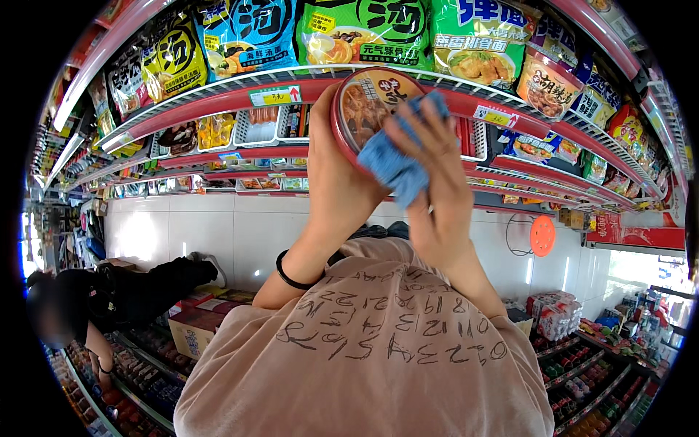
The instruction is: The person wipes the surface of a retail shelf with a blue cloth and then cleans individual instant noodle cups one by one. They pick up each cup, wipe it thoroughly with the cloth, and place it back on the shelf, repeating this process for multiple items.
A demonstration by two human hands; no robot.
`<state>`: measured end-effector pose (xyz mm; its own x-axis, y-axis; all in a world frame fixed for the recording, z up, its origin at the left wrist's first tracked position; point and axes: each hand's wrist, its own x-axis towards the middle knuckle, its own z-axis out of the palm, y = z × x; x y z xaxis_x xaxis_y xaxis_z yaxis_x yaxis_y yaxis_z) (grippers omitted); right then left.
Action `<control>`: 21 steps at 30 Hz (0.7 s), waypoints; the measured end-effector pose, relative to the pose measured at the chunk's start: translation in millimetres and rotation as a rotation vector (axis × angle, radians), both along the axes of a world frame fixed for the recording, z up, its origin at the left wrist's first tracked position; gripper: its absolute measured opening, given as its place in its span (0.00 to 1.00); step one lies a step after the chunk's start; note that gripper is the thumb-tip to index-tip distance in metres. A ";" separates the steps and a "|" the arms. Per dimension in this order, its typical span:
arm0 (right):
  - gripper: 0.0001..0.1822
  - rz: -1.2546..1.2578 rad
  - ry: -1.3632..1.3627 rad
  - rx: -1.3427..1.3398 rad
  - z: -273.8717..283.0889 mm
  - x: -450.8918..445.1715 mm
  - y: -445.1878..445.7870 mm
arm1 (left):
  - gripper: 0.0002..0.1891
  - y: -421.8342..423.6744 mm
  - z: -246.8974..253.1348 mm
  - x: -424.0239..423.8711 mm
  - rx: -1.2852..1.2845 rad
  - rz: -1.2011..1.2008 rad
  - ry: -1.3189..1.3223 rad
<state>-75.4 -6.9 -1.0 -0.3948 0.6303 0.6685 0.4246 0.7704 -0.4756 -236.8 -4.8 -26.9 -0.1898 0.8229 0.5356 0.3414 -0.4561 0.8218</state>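
My left hand (pixel 339 169) grips a round instant-noodle tub (pixel 360 104) by its side, tilted so the printed lid faces up toward me. A blue cloth (pixel 396 164) is in my right hand (pixel 437 158), pressed over the lid's right part and the rim. The fingers of that hand are blurred. Part of the lid is hidden under the cloth. Both hands are in front of the red shelf edge (pixel 213 104), just below a row of noodle packets; a green noodle packet (pixel 363 38) is right behind the tub.
A blue noodle packet (pixel 248 41) and a tilted noodle tub (pixel 548 82) stand on the wire-fronted shelf. White baskets (pixel 256 131) fill the shelf below. An orange round stool (pixel 542 236) is on the tiled floor. At left, another person (pixel 136 295) reaches toward shelves near cardboard boxes (pixel 196 328).
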 end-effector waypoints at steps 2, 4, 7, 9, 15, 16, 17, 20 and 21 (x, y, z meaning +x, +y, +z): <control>0.29 0.066 -0.013 -0.017 9.1 -8.9 -2.4 | 0.48 0.3 1.0 0.9 0.016 -0.026 -0.031; 0.30 0.138 0.001 -0.028 9.6 -15.9 1.7 | 0.44 -2.6 -0.7 -1.2 0.065 -0.083 0.069; 0.31 0.099 -0.064 -0.028 20.2 -21.6 15.5 | 0.40 -2.9 -8.2 -0.6 0.188 -0.126 0.335; 0.26 0.051 -0.101 -0.047 23.1 -19.0 22.7 | 0.41 -11.3 -8.2 7.2 0.094 -0.087 0.378; 0.19 -0.127 0.047 -0.541 4.1 -3.5 47.0 | 0.56 -26.9 -2.2 4.3 -0.145 -0.093 0.118; 0.20 -0.093 0.202 -0.666 -0.5 4.4 51.0 | 0.56 -26.6 -2.8 0.2 -0.160 -0.117 0.051; 0.21 -0.058 0.358 -0.789 -8.8 14.8 55.4 | 0.56 -26.8 -2.1 -2.0 -0.176 -0.140 -0.015; 0.25 0.117 1.064 -1.027 -23.6 21.8 54.6 | 0.47 -22.9 12.3 -6.8 -0.328 -0.219 -0.470; 0.26 0.146 1.227 -0.959 -25.8 17.0 48.2 | 0.46 -20.7 13.0 -9.6 -0.451 -0.272 -0.640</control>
<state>-58.4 41.3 -26.7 -0.0239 0.9997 0.0020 -0.6245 -0.0134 -0.7809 -246.4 -25.4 -13.9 -0.1092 0.9940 -0.0005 -0.3296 -0.0357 0.9435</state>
